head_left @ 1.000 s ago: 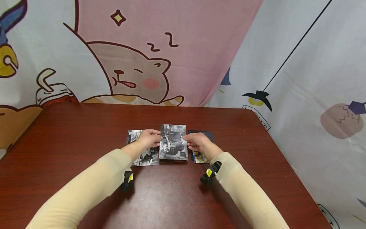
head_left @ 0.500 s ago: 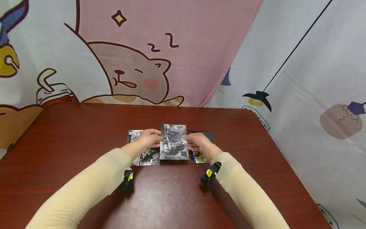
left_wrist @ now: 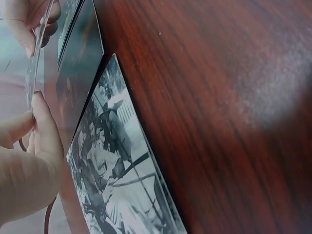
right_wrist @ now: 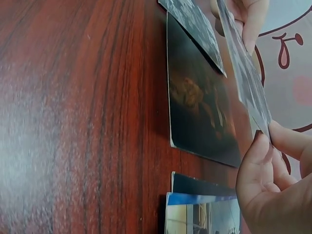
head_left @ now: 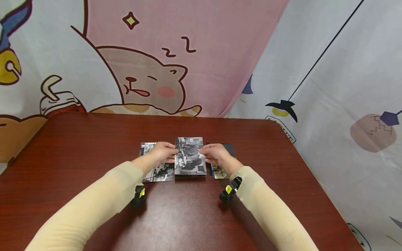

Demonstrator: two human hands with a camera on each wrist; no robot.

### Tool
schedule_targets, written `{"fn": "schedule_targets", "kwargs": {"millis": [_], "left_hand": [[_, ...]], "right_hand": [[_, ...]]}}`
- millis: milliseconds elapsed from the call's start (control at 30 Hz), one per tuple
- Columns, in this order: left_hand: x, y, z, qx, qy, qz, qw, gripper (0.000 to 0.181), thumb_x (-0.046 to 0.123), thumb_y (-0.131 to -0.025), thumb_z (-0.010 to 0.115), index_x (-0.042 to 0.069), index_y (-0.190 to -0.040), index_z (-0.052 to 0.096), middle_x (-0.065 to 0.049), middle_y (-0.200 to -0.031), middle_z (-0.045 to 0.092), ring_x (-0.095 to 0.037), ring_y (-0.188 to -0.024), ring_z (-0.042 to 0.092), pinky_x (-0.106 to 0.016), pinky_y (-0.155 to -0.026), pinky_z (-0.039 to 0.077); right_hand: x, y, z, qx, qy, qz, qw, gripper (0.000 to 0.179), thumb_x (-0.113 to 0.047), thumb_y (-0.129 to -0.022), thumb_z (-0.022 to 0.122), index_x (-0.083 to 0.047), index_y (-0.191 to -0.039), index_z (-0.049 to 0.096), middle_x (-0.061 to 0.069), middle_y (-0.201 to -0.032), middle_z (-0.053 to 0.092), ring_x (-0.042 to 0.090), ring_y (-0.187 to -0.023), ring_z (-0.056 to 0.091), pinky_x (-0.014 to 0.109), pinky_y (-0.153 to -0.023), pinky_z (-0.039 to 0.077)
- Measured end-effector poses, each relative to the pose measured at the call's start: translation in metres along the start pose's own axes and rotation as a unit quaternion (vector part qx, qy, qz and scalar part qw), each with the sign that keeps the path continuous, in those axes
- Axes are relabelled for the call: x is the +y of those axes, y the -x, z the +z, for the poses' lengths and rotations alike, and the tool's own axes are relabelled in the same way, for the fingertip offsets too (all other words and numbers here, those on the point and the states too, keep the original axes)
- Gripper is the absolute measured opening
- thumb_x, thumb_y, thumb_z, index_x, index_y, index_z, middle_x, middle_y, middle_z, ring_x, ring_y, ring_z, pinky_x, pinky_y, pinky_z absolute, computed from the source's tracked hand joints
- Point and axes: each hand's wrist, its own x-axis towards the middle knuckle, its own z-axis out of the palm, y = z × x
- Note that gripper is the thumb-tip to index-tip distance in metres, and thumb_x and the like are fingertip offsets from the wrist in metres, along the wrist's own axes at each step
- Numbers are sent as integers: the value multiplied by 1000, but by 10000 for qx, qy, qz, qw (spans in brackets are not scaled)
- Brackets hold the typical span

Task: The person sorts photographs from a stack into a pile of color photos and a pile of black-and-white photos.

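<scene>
A black-and-white photo card [head_left: 190,157] is held up at the middle of the group of cards. My left hand [head_left: 163,153] pinches its left edge between thumb and fingers, and my right hand [head_left: 217,155] pinches the right edge. In the right wrist view the held photo card [right_wrist: 246,68] is seen nearly edge-on, apart from the table; whether it is one card or more, I cannot tell. Beneath it lies a dark picture card [right_wrist: 195,97] with a dim brownish figure. To the left, partly under my left forearm, rests another black-and-white photo card [left_wrist: 119,161].
On the right, a colourful picture card [right_wrist: 202,214] overlaps a black card [right_wrist: 195,184], partly hidden by my right hand. All lie on a reddish-brown wooden table [head_left: 188,216]. A cartoon-printed cloth [head_left: 213,69] hangs behind the table.
The held photo card and my right hand have shifted very slightly left. Both hands keep their pinch on its edges, and the cards on the table have not moved.
</scene>
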Motion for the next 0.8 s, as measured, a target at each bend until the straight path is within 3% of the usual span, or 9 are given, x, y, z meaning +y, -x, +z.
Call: {"fn": "schedule_targets", "kwargs": {"millis": [200,400,800], "left_hand": [[3,3,-7,148,24,-19,9999,40,5,-92,55,-11,-128,45,-13,-105,59,-7,-66,56,-22,-67,60],[6,9,-17,238,-146,-29,9996,40,7,-93,55,-9,-129,46,-21,-120,57,-9,-71,58,-26,-75,60],[2,21,-44,351,-393,3,9986,42,8,-92,55,-9,-130,45,-15,-114,57,-8,-71,56,-24,-74,59]], "right_hand": [[-5,1,8,39,-154,-115,9998,36,-8,-86,66,0,-119,55,-4,-69,57,6,-56,52,13,-48,49],[-9,2,16,-26,-315,-209,9993,32,-3,-85,65,1,-116,54,-4,-68,57,6,-55,52,14,-47,50],[-15,3,42,-240,-390,-465,9979,32,0,-85,64,5,-115,56,-4,-67,58,6,-54,54,15,-49,51]]}}
